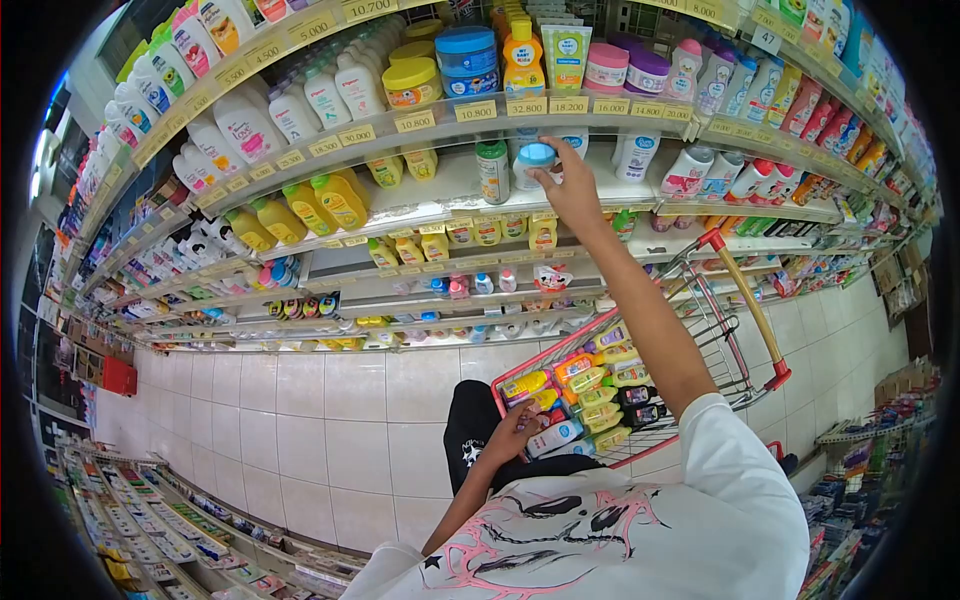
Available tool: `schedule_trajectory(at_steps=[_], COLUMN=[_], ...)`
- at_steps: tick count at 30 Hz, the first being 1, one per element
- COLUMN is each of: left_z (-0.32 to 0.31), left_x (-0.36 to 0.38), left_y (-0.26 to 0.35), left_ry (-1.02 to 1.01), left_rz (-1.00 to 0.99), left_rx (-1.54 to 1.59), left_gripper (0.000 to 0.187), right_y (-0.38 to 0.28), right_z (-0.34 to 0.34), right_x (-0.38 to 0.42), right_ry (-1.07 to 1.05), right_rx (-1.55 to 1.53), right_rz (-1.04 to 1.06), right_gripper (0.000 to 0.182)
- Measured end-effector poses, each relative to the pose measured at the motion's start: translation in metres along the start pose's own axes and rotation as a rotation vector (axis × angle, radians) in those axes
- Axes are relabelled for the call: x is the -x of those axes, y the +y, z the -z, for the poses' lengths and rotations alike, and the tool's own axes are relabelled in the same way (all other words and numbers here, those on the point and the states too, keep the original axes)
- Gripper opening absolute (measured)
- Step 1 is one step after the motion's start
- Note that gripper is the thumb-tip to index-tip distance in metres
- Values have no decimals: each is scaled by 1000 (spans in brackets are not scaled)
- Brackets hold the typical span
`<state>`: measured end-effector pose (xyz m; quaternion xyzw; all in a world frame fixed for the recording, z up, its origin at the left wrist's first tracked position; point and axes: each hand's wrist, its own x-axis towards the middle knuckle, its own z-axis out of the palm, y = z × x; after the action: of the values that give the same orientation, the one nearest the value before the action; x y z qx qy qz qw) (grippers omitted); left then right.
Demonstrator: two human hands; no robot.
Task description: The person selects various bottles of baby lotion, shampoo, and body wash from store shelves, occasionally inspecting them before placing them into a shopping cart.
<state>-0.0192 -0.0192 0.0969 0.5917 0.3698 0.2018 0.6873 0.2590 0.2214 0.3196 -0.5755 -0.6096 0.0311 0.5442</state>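
My right hand (572,190) reaches up to the shelf, its fingers closed on a small white jar with a light blue lid (535,157). A green-capped canister (492,172) stands just left of the jar. White bottles (636,156) are to its right. Low by the shopping cart's near end, my left hand (511,431) has its fingers curled beside a yellow bottle (545,399); what they grip, if anything, is hidden. The cart (637,452) holds several bottles lying in rows, among them a white and blue one (553,437).
A price-tag rail (475,111) runs above my right hand, under a shelf of tubs and bottles. Yellow bottles (340,200) stand to the left. The cart's yellow handle (752,300) is at the right. Tiled floor (330,420) lies below, with another goods rack (150,520) at lower left.
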Motion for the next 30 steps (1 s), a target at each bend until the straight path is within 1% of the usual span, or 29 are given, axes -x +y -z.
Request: schedule_trajectory(at_steps=[2, 3, 5, 6, 8, 9, 11, 15, 17, 18, 20, 21, 23, 24, 26, 27, 29, 30], left_z=[1, 0, 2, 2, 1, 3, 4, 5, 5, 4, 3, 3, 2, 2, 1, 1, 0, 1], left_x=[-3, -3, -5, -4, -2, -3, -1, -2, -5, -6, -8, -9, -11, -12, -15, -15, -15, -16], left_y=[-6, -8, -9, -4, 7, 4, -1, 1, 5, 3, 0, 0, 0, -4, -14, -9, 1, 1], left_ry=[-10, -14, -45, -49, -56, -59, -54, -55, -63, -63, -64, -63, -56, -55, -69, -70, -84, -81], left_rz=[26, 29, 36, 38, 107, 108, 46, 67, 117, 119, 96, 97, 59, 56, 96, 96, 133, 132], left_rx=[-40, -40, -58, -62, -83, -87, -70, -84, -68, -67, -70, -69, -96, -95, -66, -68, -84, -85], left_gripper=[48, 48, 49, 49, 49, 49, 47, 47, 48, 48, 47, 47, 46, 46, 45, 45, 45, 45], right_y=[7, 9, 13, 18, 28, 30, 36, 30, 27, 27, 24, 24, 24, 23, 21, 26, 34, 34], right_z=[-13, -14, -15, -17, -21, -20, -18, -21, -20, -19, -17, -17, -17, -18, -22, -23, -26, -26], right_x=[4, 5, 1, -1, -8, -11, -17, -22, -26, -27, -29, -29, -30, -31, -33, -34, -35, -36], right_ry=[142, 143, 88, 93, 117, 121, 31, 92, 149, 148, 130, 128, 177, 177, 233, 235, 356, 357], right_rx=[-145, -142, -126, -126, -280, -280, -363, -467, -390, -390, -223, -224, -181, -180, -220, -220, 142, 139], right_rz=[6, 2, -151, -155, -172, -173, -229, -190, -120, -122, -157, -157, -64, -61, -36, -36, 190, 191], right_gripper=[49, 49, 50, 50, 49, 49, 47, 44, 40, 40, 38, 38, 39, 39, 38, 38, 32, 32])
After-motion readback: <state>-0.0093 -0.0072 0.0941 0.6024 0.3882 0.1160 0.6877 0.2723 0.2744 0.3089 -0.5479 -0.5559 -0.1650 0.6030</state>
